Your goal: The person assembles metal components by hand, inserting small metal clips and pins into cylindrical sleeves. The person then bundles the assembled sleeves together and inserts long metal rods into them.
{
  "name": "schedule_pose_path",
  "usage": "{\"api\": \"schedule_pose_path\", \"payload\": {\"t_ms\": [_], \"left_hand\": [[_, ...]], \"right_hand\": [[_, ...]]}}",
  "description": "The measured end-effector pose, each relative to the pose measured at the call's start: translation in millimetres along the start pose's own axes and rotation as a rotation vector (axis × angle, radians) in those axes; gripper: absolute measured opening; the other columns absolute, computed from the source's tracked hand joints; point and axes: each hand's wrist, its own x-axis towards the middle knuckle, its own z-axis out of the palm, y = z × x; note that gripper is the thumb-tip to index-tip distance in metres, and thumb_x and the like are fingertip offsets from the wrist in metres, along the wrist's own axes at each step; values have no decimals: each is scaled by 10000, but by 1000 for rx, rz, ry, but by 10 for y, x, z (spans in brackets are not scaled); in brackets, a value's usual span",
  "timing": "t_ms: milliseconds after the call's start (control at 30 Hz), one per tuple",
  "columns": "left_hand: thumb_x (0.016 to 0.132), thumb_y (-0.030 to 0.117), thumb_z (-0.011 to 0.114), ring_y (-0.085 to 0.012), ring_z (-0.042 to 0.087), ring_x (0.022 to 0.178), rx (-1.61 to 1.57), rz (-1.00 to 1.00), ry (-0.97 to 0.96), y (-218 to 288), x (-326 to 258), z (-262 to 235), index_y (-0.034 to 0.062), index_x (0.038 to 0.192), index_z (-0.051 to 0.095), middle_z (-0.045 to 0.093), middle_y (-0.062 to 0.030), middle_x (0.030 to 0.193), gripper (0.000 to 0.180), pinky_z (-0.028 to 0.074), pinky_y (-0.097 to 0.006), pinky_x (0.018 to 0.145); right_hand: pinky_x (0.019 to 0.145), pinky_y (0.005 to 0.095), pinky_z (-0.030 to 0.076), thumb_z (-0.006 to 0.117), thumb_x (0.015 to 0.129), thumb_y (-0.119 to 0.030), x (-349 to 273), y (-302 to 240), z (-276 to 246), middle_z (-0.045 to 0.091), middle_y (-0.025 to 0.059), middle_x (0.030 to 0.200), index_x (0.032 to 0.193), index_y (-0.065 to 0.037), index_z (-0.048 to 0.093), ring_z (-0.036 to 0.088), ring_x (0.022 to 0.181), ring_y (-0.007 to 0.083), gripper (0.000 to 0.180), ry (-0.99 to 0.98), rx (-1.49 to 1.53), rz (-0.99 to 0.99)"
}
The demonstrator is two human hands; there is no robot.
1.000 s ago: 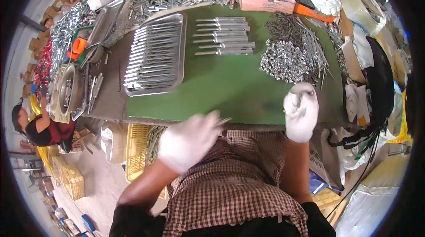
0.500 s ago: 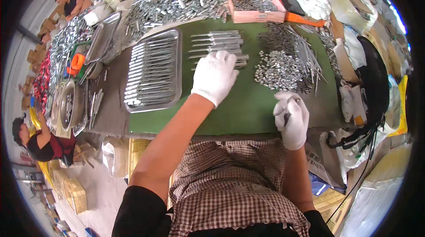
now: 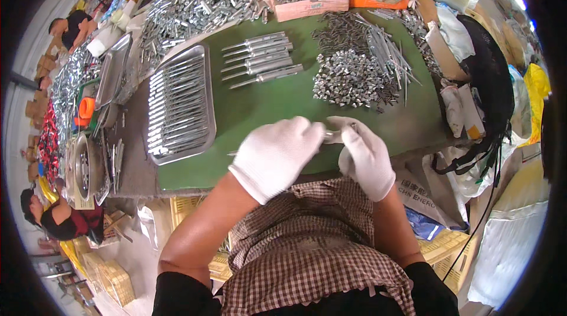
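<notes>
In white gloves, both my hands meet over the near edge of the green mat. My left hand is closed round a slim metal rod; its thin point shows past the left side of the glove. At the rod's other end, my right hand pinches with thumb and fingers; any small part between them is too hidden to make out. Beyond my left hand lie several pointed metal rods with thick barrels, side by side, points to the left. A heap of small shiny metal caps sits beyond my right hand.
A metal tray of similar rods stands at left. Dark small parts and thin metal pins lie behind the caps. Farther back are a pink box and a large heap of metal tubes. Two co-workers sit at left.
My left hand has drawn back from the row toward my body, bringing a rod to my right hand. Fewer rods lie in the row. The whole view has shifted a little.
</notes>
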Motion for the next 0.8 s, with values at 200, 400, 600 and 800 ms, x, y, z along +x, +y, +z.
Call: {"api": "schedule_pose_path", "payload": {"t_ms": [200,400,600,800], "left_hand": [[784,187,708,-261,616,717,-129,86,241,-44,-200,42,50,1091,610,587,-71,840,350,503,-367,629],[780,142,704,-238,620,702,-197,-9,229,19,-254,148,116,1118,652,605,-54,815,343,504,-353,619],[775,93,678,-243,617,678,-289,-44,297,15,-244,245,192,1086,678,591,-47,771,327,506,-355,596],[778,102,666,-253,614,645,-239,-74,278,60,-216,303,202,1046,678,577,-54,761,286,507,-362,575]], "right_hand": [[472,193,341,462,1019,-333,-66,-119,-66,661,36,810,1182,36,593,433,514,23,425,-120,-28,35],[561,217,422,596,937,-159,-61,17,-94,657,24,782,992,-6,642,509,580,56,168,-12,-300,43],[616,230,438,649,864,-32,-92,-4,-85,605,4,751,941,-28,642,496,654,55,77,59,-408,-217],[626,236,442,659,853,-29,-64,99,-179,605,7,777,956,-25,659,508,662,71,103,47,-379,-215]]}}
